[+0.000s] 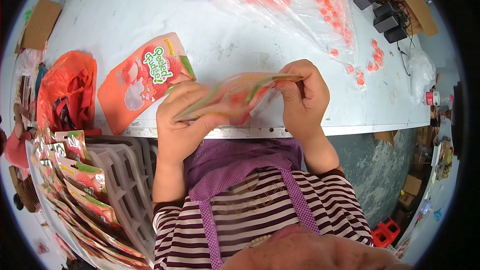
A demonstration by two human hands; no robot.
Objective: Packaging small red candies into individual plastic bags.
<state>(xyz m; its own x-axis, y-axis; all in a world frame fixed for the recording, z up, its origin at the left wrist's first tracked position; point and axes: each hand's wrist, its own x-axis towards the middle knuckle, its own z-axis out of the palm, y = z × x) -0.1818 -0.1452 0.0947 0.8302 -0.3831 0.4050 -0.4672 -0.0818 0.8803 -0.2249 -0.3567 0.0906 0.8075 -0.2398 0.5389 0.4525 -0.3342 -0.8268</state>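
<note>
Head view: both hands meet at the near edge of the white worktop [225,45], holding one orange-and-green pouch [235,97] edge-on between them; the left hand [180,120] has its fingers [187,95] closed round the pouch's left end, thumb below; the right hand [302,95] has its fingers pinched shut on the pouch's right, upper edge; the pouch hangs just above the worktop's metal rim, in front of a purple apron [240,162]; a stack of like pouches [142,77] lies flat on the worktop just left of the left hand; an orange bag [65,87] sits further left; a clear bag of orange caps [295,5] lies beyond the hands, with loose caps [375,60] to its right; more pouches [80,190] stand in a row at lower left beside a white crate [125,175].
</note>
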